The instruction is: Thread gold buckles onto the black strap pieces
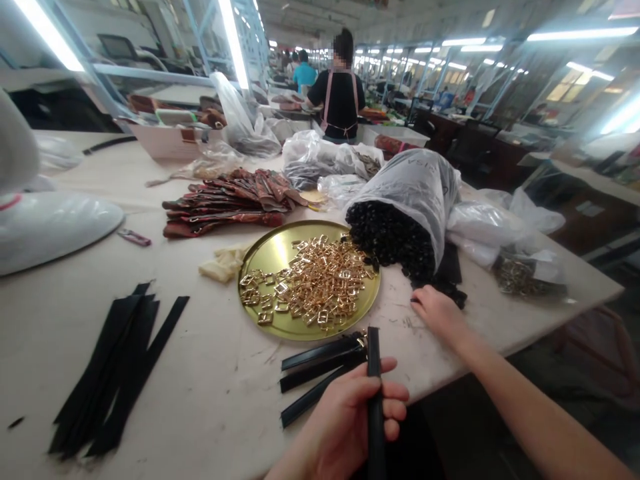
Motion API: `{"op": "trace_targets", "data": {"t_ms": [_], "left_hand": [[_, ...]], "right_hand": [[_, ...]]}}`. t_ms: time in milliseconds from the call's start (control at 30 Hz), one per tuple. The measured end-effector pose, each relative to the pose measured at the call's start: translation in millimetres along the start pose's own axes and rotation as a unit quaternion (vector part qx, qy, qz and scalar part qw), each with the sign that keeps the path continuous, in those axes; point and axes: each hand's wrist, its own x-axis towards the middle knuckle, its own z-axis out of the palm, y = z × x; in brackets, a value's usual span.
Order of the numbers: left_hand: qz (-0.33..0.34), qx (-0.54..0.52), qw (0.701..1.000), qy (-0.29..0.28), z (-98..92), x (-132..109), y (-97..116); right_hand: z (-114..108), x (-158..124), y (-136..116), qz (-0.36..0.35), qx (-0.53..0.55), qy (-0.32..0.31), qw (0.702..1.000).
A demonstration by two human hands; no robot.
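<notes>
A black leather strap (375,387) stands nearly upright in my left hand (345,407), held between thumb and fingers. My right hand (440,317) is at the table's right side, beside the spilled small black pieces (390,233) at the mouth of a plastic bag (407,177). Its fingers are pinched together, with a dark spot at the tips too small to name. Just beyond my left hand lie several black straps with gold buckles (320,353). Gold metal buckles (325,280) are heaped on a round gold tray (300,231).
More black straps (115,360) lie at the left. Folded reddish-brown leather pieces (225,200) sit behind the tray, near a pink-handled tool (135,237) and yellowish cloth (223,263). A bag of metal parts (520,273) rests at right. A person in an apron (343,93) stands beyond.
</notes>
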Motion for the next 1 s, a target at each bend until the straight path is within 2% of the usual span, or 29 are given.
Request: {"op": "trace_targets", "data": {"t_ms": [300, 433, 500, 600, 733, 833, 1000], "left_hand": [[-0.003, -0.033, 0.999, -0.014, -6.3, 6, -1], [-0.002, -0.037, 0.999, -0.018, -4.4, 2, -5], [0.0, -0.042, 0.999, -0.025, -3.1, -2, -9], [0.0, -0.045, 0.998, -0.039, -0.5, -8, -17], [0.0, -0.028, 0.999, -0.041, 3.4, -16, -28], [0.001, -0.021, 0.999, -0.037, 5.0, -22, -35], [-0.008, -0.038, 0.997, -0.062, 3.4, -29, -43]], "right_hand": [[1, -9, -1, 0.007, -0.021, 0.01, 1.0], [-5, -18, -15, 0.038, 0.086, 0.033, 0.995], [-10, -26, -27, 0.064, 0.185, 0.007, 0.981], [-18, -41, -46, 0.102, 0.359, -0.063, 0.926], [-27, -61, -67, 0.142, 0.562, -0.103, 0.809], [-33, -72, -78, 0.162, 0.647, -0.115, 0.736], [-44, -85, -90, 0.196, 0.728, -0.112, 0.648]]}}
